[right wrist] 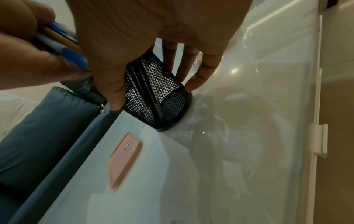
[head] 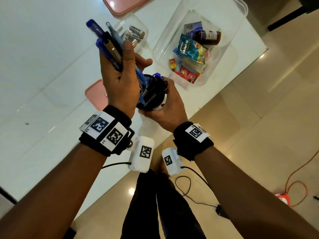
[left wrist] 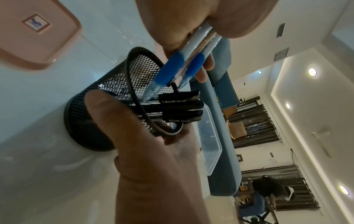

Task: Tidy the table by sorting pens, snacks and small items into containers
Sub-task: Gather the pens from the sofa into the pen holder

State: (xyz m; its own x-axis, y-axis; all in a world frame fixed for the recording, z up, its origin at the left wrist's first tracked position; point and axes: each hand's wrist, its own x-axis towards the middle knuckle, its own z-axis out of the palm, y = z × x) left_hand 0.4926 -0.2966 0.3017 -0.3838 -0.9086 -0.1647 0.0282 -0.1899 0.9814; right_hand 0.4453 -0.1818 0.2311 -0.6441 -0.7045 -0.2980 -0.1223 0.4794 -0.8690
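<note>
While the right hand [head: 170, 107] grips the mesh cup [left wrist: 114, 97], the left hand [head: 119, 80] clutches a pen bundle [head: 108, 44] at twelve o'clock; lowering tips into the cup seems next.

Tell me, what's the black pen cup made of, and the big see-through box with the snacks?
The pen cup looks like black metal mesh: its wall is a grid of tiny holes with light showing through, edged by a solid dark rim. Painted wire is my guess. The snack box looks like clear, glossy plastic: you can see the table through its walls, and they catch shiny reflections.
</note>
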